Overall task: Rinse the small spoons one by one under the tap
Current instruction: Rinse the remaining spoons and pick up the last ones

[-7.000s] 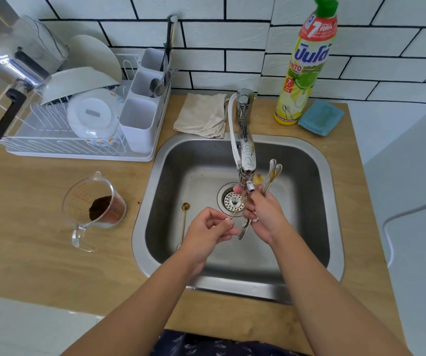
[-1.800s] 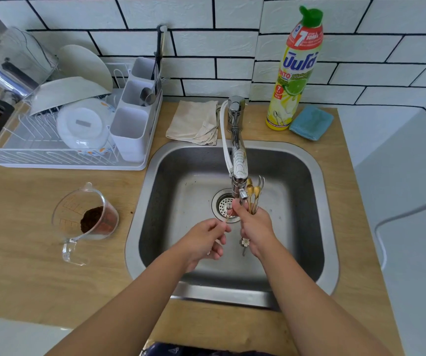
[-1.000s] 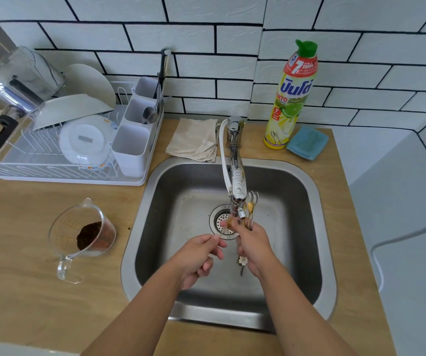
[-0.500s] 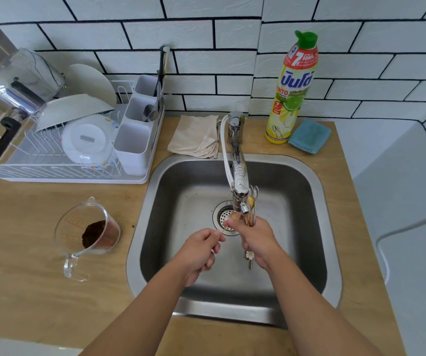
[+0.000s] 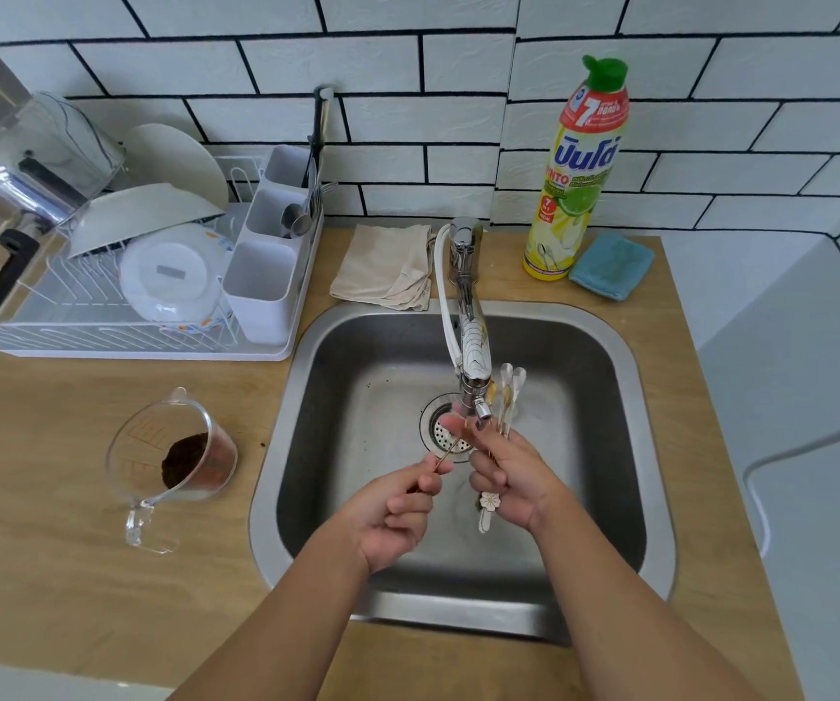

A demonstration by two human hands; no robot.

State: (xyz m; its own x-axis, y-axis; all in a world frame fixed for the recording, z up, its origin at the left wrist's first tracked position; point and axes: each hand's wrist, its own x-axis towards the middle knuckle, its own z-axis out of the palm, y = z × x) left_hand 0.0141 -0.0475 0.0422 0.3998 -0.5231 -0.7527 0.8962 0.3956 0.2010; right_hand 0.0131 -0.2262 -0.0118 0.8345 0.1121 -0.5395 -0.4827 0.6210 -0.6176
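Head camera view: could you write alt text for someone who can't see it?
Over a steel sink, a person's left hand pinches one thin spoon beneath the tap while the right hand grips a bundle of small spoons.

Dish rack (image 5: 104, 316) left of sink (image 5: 655, 447), measuring jug (image 5: 175, 457) before it, bottle (image 5: 574, 174) behind

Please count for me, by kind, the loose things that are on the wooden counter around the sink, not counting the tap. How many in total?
Cloths: 2, a beige cloth and a blue cloth
Dish soap bottle: 1
Measuring jug: 1
Dish rack: 1
Total: 5
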